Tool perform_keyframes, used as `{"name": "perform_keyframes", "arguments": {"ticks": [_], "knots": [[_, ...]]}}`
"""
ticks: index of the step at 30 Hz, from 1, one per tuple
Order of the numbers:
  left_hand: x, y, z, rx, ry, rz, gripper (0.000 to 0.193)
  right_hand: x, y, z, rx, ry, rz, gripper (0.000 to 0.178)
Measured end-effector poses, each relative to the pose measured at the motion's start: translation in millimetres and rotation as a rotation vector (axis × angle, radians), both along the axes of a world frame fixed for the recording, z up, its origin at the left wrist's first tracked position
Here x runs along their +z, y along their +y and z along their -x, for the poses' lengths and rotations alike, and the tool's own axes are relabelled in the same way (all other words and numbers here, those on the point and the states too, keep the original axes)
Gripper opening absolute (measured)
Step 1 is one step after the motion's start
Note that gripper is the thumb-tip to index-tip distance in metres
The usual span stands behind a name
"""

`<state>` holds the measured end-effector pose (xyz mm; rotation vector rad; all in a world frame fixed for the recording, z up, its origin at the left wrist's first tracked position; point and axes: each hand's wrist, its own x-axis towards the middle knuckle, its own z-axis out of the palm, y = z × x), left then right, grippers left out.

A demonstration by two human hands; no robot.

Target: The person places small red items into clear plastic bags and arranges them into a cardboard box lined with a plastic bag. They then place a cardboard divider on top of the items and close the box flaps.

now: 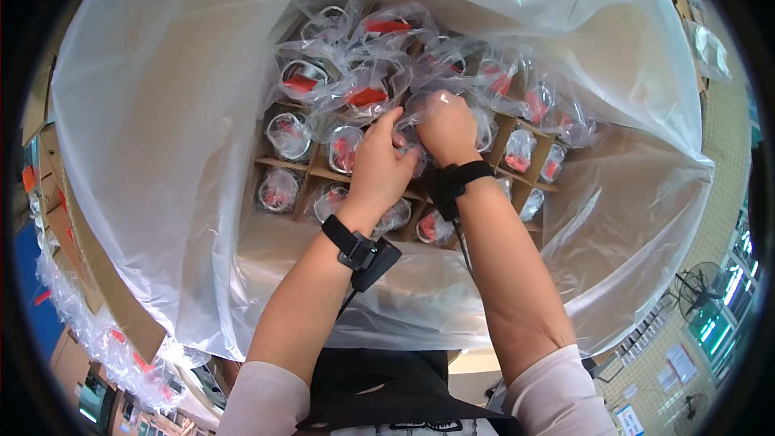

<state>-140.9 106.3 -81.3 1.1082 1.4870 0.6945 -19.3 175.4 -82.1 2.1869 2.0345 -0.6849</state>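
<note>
My left hand [380, 168] and my right hand [446, 127] are close together over the middle of a divided carton. Between them is a crumpled clear plastic bag [410, 136]; the fingers of both hands are curled on it. What sits inside that bag is hidden by my hands. All around are round, metallic-looking items in clear bags with red pieces, such as a wrapped item [288, 136] to the left and another wrapped item [518, 150] to the right. The back rows have loose bag tops [379, 60] spread over them.
Cardboard dividers [321, 171] split the carton into cells. A large translucent liner [173, 113] drapes over its sides. A cardboard flap [121, 291] and a heap of clear bags [105, 347] with red bits lie at the left. A fan [699, 289] stands far right.
</note>
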Motion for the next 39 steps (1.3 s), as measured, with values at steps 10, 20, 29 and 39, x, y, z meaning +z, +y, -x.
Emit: {"name": "perform_keyframes", "arguments": {"ticks": [10,20,29,39], "knots": [[-3.3,29.0,-11.6,-0.149,0.492,-0.088,0.019,45.4,-57.7,-42.9,-0.160,0.544,-0.136,0.051],[23.6,17.9,-14.3,-0.634,0.538,0.112,0.063,-21.9,-8.7,-26.8,-0.103,0.407,-0.147,0.031],[-5.7,23.9,-27.3,-0.601,0.561,0.095,0.026,14.1,-0.6,-23.0,0.244,0.215,0.372,0.031],[21.5,-10.7,79.0,0.249,0.083,0.111,0.029,16.1,-10.1,11.5,0.207,0.456,-0.314,0.033]]}}
